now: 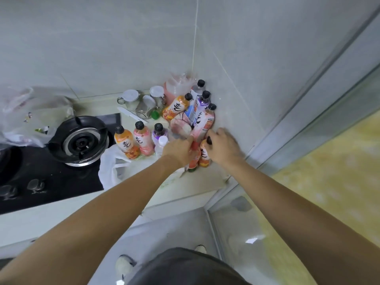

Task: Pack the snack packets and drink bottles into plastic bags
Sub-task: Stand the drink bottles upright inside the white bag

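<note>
Left grip (pixel 180 148) pinches a red bottle (pixel 194 156) near its top; right grip (pixel 223 148) curls round the black cap of an orange bottle (pixel 204 156) just beside it. Both stand on the worktop (pixel 205 179) by the wall. Packing looks under way. Next, lift them into the white plastic bag (pixel 112 165) on the left. Both arms reach straight out.

Home kitchen: gas hob (pixel 82 141), tiled wall (pixel 102 48).

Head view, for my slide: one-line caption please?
Both hands grip upright orange-labelled plastic drink bottles on pale countertop beside black gas hob.
</note>
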A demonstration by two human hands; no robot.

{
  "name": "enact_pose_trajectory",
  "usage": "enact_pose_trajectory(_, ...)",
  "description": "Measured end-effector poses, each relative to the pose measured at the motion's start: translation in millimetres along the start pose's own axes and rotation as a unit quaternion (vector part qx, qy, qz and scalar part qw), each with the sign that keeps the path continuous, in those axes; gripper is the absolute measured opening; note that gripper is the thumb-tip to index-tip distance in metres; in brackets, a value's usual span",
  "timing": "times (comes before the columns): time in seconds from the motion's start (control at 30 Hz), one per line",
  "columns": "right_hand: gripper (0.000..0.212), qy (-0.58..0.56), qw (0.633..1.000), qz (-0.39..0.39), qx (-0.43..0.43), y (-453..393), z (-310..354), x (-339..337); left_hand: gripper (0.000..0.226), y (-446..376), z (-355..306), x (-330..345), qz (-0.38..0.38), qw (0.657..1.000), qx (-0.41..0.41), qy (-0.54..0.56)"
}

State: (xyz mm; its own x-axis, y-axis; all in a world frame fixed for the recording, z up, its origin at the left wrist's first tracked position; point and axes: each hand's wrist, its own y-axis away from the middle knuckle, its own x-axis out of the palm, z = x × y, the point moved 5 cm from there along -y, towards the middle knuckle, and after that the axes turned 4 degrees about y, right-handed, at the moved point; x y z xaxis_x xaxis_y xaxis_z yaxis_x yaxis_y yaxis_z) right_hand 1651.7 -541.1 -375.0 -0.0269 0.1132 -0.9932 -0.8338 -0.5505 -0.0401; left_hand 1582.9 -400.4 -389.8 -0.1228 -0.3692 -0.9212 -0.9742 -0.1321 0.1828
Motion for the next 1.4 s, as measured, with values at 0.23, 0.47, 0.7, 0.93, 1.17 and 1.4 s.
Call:
enact_pose_trajectory(0.23,0.026,-0.042,0.999,0.012,-0.015,1.4,-5.5,8.6,0.031,-1.4,-6.7,12.8,-0.054,0.997,-0.005,0.051)
enact_pose_trajectory(0.47,0.029,-0.06,0.998,-0.011,-0.029,13.3,-1.3,-6.7,0.027,27.1,0.9,0.6,-0.107,0.989,0.013,0.099)
enact_pose_trajectory(0.7,0.027,-0.146,0.988,0.013,-0.052,24.5,33.2,-32.5,0.028,71.8,10.3,-46.7,-0.139,0.985,0.013,0.099)
enact_pose_trajectory(0.93,0.027,-0.152,0.981,0.016,-0.121,32.4,94.2,-50.0,0.026,117.6,63.8,-78.7,-0.17,0.976,-0.054,0.127)
enact_pose_trajectory(1.17,0.027,-0.126,0.98,0.019,-0.154,12.0,162.1,-43.7,0.026,135.2,122.1,-89.6,-0.179,0.976,-0.099,0.078)
enact_pose_trajectory(1.4,0.025,-0.033,0.985,0.041,-0.164,-14.3,206.1,-27.2,0.034,114.9,161.7,-84.1,-0.167,0.974,-0.136,0.068)
